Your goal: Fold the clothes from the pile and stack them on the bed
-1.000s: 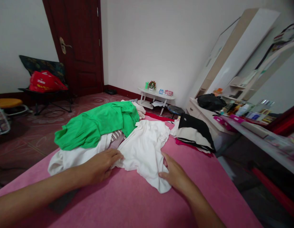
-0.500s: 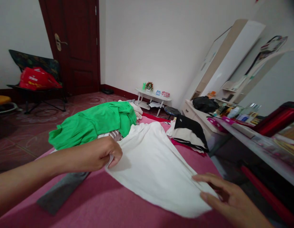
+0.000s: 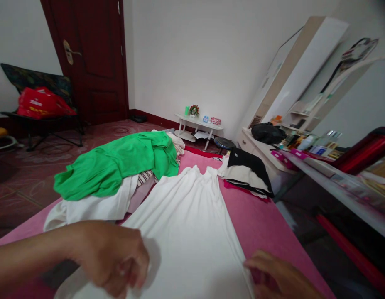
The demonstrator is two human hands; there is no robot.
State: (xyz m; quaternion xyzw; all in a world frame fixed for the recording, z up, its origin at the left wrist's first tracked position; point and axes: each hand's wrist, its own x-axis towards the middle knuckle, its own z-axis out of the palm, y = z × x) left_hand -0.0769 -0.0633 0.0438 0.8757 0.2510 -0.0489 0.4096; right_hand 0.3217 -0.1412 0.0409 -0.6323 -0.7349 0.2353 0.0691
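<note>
A white sleeveless garment [image 3: 180, 220] lies lengthwise on the pink bed cover [image 3: 257, 220], its narrow strap end away from me and long folds running down it. My left hand [image 3: 114, 257] is over its lower left part, fingers curled down and closed on the cloth, somewhat blurred. At the right edge my right hand [image 3: 278, 276] has its fingertips on the fabric in a loose pinch; part of that hand is cut off by the frame. The lower hem is mostly out of view.
Left of the garment lies a pile with a green garment [image 3: 117, 164] over white cloth [image 3: 95, 207]. Dark folded clothing [image 3: 250, 170] sits at the far right of the bed. A cluttered dressing table [image 3: 292, 151] stands on the right, a chair with a red bag [image 3: 44, 104] on the left.
Both hands have come nearer to me, and the white garment is drawn out longer and flatter. The left hand has moved down and left, uncovering white cloth under the green garment.
</note>
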